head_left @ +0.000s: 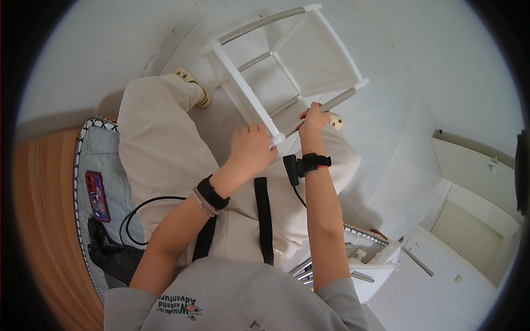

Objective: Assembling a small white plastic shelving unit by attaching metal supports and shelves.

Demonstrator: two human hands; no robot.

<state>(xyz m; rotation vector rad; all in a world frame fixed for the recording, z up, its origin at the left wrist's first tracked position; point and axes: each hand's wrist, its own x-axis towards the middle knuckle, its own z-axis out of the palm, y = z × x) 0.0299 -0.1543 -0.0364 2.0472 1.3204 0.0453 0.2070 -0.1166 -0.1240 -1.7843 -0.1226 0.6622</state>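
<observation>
A box-shaped rack frame [243, 88] of white bars, metal tubes and white corner joints is tilted in front of my knees. Pale sheet panels span some of its sides. My left hand [251, 149] is closed around the near-left corner, by a white joint [277, 139]; its thumb rests close to that joint. Farther right, my right hand [314, 117] wraps around the metal tube [339, 100] along the near edge. That tube runs into a white joint [361, 84] at the right corner. My palms hide parts of the bars.
On a grey padded seat [110, 149] at left lie a phone [97, 196] and a black bag [110, 248]. Loose metal tubes and white parts sit low at right, with one tube [418, 262] sticking out. A cable [130, 218] loops near my left arm. White cabinets [469, 215] stand at right.
</observation>
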